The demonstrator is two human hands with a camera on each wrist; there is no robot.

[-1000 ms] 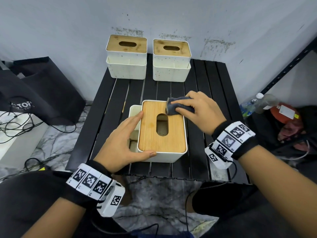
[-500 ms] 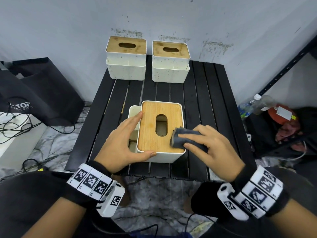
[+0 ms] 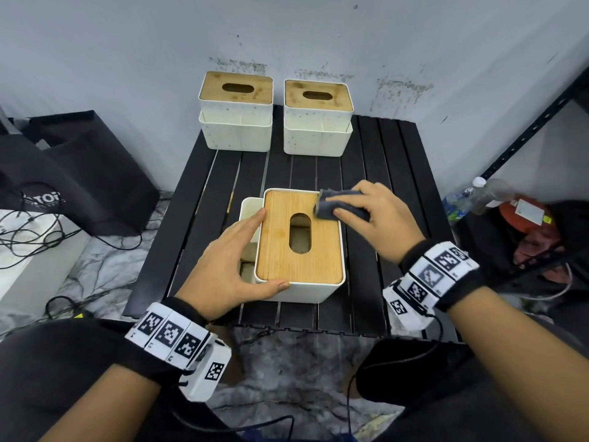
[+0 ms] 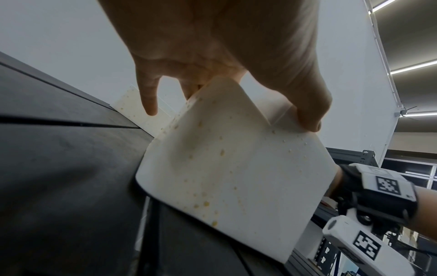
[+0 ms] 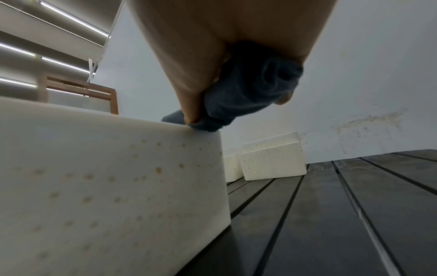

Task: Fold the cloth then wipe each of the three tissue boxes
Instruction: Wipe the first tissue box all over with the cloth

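The near tissue box [image 3: 331,240], white with a bamboo lid, stands mid-table. My left hand [image 3: 232,266] holds its left front corner, thumb on the front wall and fingers along the lid's left edge. In the left wrist view the thumb [image 4: 309,119] lies on the speckled box [image 4: 236,177]. My right hand [image 3: 379,224] grips a folded grey cloth [image 3: 338,205] and presses it on the lid's far right corner. The right wrist view shows the cloth [image 5: 246,95] on the box's [image 5: 106,177] top edge. Two more tissue boxes [image 3: 236,113] [image 3: 318,119] stand against the wall.
The black slatted table [image 3: 395,193] has bare slats right of the near box and between the boxes. A black bag [image 3: 73,173] and cables [image 3: 28,231] lie on the floor to the left. A bottle [image 3: 468,196] and a black shelf frame [image 3: 526,132] are on the right.
My right hand slid the cloth down the lid's right side to the near corner, then back up to the far right corner. The left hand kept its hold.
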